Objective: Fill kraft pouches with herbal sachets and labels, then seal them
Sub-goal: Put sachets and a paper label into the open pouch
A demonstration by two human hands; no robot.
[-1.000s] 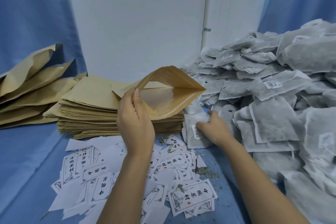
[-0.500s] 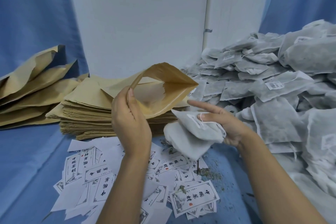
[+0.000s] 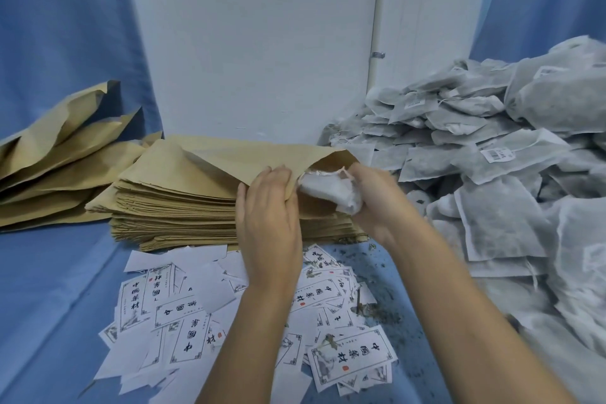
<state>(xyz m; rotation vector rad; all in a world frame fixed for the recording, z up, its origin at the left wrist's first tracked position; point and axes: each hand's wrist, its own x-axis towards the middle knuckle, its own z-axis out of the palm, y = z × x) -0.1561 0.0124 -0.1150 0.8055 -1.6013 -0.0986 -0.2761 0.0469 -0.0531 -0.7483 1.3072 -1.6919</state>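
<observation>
Kraft-brown paper filled the left side. Well to the left of the left hand, a loose pile of rumpled pouches (image 3: pixel 59 161) lay on the blue cloth tabletop (image 3: pixel 49 289). Nearer, just left of that hand and behind it, sat a tall, neat stack of flat pouches (image 3: pixel 177 210).

On top of the stack lay one kraft pouch (image 3: pixel 249 157), its mouth facing right. The left hand (image 3: pixel 269 216), seen from the back, gripped the near edge of the mouth with its fingers curled over the paper.

Below both wrists, white printed labels (image 3: pixel 196 321) lay scattered on the cloth, overlapping, some face down.

Just right of the left hand, a white sachet bundle (image 3: pixel 331 188) sat partly inside the pouch mouth. The right hand (image 3: pixel 377 203) clasped it from the right, fingers wrapped round it. How many sachets it held could not be told.

Dry herb crumbs (image 3: pixel 377 308) speckled the cloth beneath the right forearm.

To the right of the right hand and behind it, a large heap of grey-white sachets (image 3: pixel 492 157) rose high, a few of them bearing barcode stickers.
</observation>
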